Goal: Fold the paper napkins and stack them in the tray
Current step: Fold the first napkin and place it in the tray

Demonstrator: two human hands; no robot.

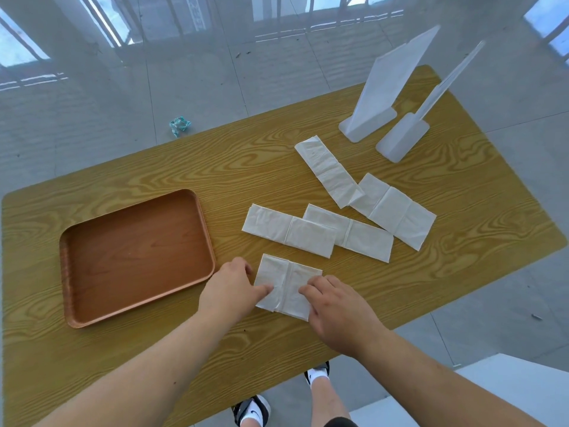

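A white paper napkin (284, 280), partly folded with a crease down its middle, lies flat near the table's front edge. My left hand (229, 288) presses a finger on its left side. My right hand (337, 306) rests its fingertips on the napkin's right side. Several other long napkins lie unfolded beyond it: one (289, 231) just behind, one (363, 237) overlapping that, one (395, 211) to the right and one (328, 171) further back. The brown tray (69, 257) sits to the left with nothing in it.
Two white plastic sign stands, one larger (377, 97) and one slimmer (406, 137), stand at the table's back right. The wood-grain table (154, 167) ends just below my hands. A crumpled teal wrapper (179, 125) lies on the tiled floor behind.
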